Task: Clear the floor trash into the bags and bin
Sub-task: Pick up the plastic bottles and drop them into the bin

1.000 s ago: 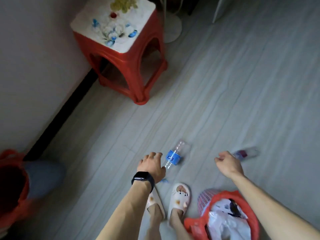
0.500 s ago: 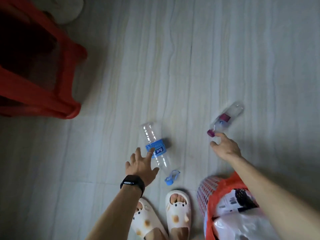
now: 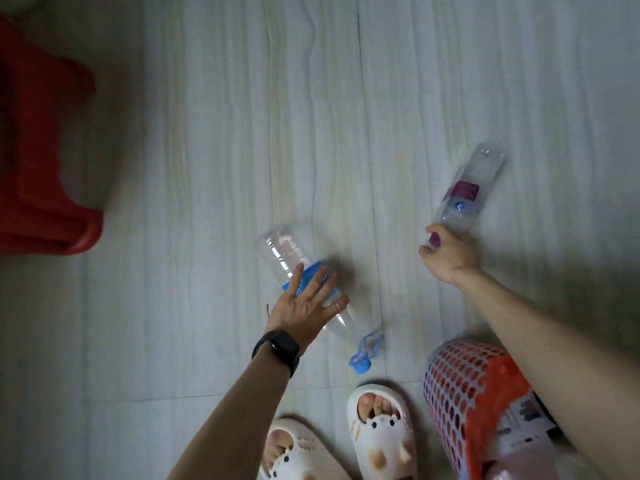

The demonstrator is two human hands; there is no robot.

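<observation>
step: picking up bottles | L hand (image 3: 304, 306) fingers spread, pressing on blue-label bottle (image 3: 284, 247) lying on floor (image 3: 346, 98) | R hand (image 3: 452, 259) pinching purple-label bottle (image 3: 464, 195) by neck | next, imo: curl L round it, lift both to bin (image 3: 450, 379)

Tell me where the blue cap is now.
Head view, lower centre: the blue cap lies on the floor at the neck end of the blue-labelled bottle, ahead of a white slipper and left of the mesh bin.

This is a room in a home: pale wood-grain floor (image 3: 207, 150), a red plastic stool (image 3: 38, 174) at the left, 2 cartoon house slippers (image 3: 381, 441) on bare feet, and a mesh bin (image 3: 450, 379) lined with a red bag (image 3: 498, 407).
</observation>
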